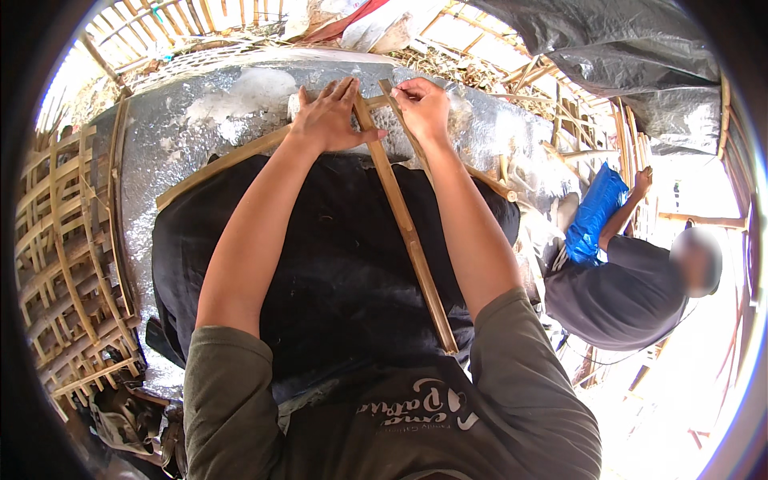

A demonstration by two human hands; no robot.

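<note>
My left hand [330, 120] lies flat with its fingers stretched out and the thumb apart, against the upper end of a long bamboo strip [408, 228]. This strip slants down over the black cloth on my lap toward my body. My right hand [424, 112] is closed, its fingers pinched at a second, shorter-looking bamboo strip [414, 144]; my forearm hides part of it. Crosswise beneath both strips runs a bamboo pole [228, 162], which looks curved here and is partly covered by my left hand and wrist.
A woven bamboo panel [60, 264] stands at the left. Beyond my hands lies a grey, worn surface [184, 108] with bamboo scraps [460, 72] behind it. At the right another person in dark clothes [616, 300] sits beside a blue plastic bag [594, 212]. Dark sheeting [640, 64] hangs upper right.
</note>
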